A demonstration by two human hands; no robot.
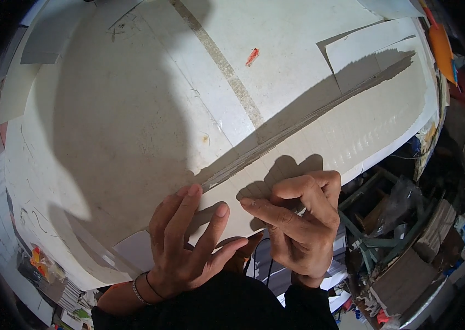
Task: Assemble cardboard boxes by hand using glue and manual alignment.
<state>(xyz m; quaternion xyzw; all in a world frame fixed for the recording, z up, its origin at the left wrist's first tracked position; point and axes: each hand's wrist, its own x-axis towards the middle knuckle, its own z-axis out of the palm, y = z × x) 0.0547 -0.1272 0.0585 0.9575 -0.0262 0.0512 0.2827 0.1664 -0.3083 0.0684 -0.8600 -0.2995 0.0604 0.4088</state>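
Two hands at the near end of a card stack

The left hand (180,247) lies spread flat on the white bench (133,110); the right hand (301,220) pinches the stack of white sheets (276,137), whose long axis runs away up-right.

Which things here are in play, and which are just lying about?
In hand: stack of white sheets, left hand flat on its near end, right hand pinching its edge.
Lying about: red scrap, orange sheet, loose white sheet, tape strip.
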